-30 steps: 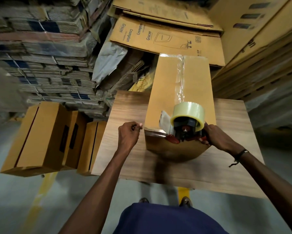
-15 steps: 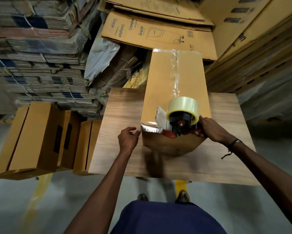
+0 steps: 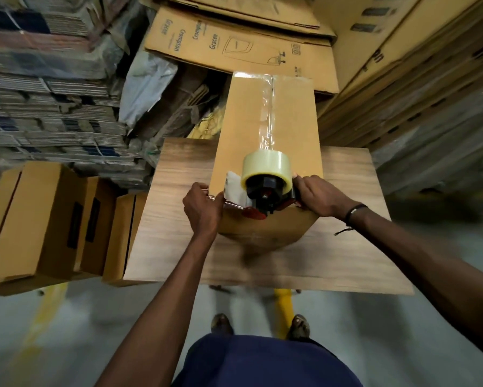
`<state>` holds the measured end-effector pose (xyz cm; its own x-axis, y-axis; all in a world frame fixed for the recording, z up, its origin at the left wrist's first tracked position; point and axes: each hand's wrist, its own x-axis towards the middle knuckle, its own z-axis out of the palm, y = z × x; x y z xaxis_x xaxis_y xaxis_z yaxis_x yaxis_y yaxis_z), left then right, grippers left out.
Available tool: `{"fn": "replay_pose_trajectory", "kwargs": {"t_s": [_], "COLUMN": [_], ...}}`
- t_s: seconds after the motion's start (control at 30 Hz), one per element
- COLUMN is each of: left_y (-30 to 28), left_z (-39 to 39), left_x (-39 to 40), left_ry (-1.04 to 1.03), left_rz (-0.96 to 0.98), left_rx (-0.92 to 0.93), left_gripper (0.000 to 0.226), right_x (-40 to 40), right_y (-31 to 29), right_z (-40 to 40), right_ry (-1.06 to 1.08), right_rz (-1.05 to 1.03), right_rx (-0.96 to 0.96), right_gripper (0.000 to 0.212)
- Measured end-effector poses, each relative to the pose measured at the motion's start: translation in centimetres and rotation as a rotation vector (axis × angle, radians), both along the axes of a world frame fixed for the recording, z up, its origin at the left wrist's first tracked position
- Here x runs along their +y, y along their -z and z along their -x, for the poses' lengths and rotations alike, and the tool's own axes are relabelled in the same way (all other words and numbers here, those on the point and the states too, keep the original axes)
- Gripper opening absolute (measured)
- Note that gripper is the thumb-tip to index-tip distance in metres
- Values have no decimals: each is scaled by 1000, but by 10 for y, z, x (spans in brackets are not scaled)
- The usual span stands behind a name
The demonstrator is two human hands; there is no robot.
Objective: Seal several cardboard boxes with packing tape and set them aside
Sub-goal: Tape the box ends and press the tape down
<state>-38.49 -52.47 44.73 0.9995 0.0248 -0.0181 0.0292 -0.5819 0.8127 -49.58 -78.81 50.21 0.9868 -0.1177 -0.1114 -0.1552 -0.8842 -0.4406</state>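
- Warehouse floor (image 3: 67, 331), grey concrete with yellow painted lines, surrounds the work area; bundled stacks of flattened cardboard (image 3: 45, 88) fill the left background, and more stacked sheets stand on the right.
- Printed flat cartons (image 3: 234, 43) lean beyond the far edge of the table, marked "Crompton" and "Gracee".
- Wooden table (image 3: 346, 219) — wood-grain top, viewed from above — carries the box being sealed.
- Three sealed boxes (image 3: 39, 224) stand on the floor just left of the table, side by side, each with a dark seam line; the nearest one touches or tucks under the table edge, which cannot be told.
- Cardboard box (image 3: 246, 129) lies lengthwise on the table, its far end overhanging the far edge. A strip of clear tape (image 3: 268, 113) runs down the centre seam from the far end to the dispenser.
- Tape dispenser (image 3: 268, 188) sits at the near end of the box top, with a pale roll on a black and red frame.
- Right hand (image 3: 315, 195) grips the dispenser from the right side, fingers curled round its frame; a dark cord sits on the wrist.
- Left hand (image 3: 202, 210) is clamped on the box's near left corner — thumb over the top edge, touching the loose tape end beside the dispenser.
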Motion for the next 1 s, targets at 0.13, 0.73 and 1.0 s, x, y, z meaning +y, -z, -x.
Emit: {"fn": "replay_pose_trajectory", "kwargs": {"t_s": [0.13, 0.73, 1.0], "left_y": [-2, -5, 7], "left_z": [2, 74, 91], "left_x": [-2, -102, -136], "left_ry": [-33, 140, 409], "left_rz": [18, -332, -404], "left_rx": [-12, -154, -132], "left_gripper": [54, 89, 71], "right_x": [-21, -129, -135], "right_y": [4, 17, 24], "right_z": [10, 79, 78], "right_ry": [16, -144, -96], "right_rz": [-15, -107, -204], "right_rx": [-4, -82, -27], "right_gripper": [76, 16, 33]}}
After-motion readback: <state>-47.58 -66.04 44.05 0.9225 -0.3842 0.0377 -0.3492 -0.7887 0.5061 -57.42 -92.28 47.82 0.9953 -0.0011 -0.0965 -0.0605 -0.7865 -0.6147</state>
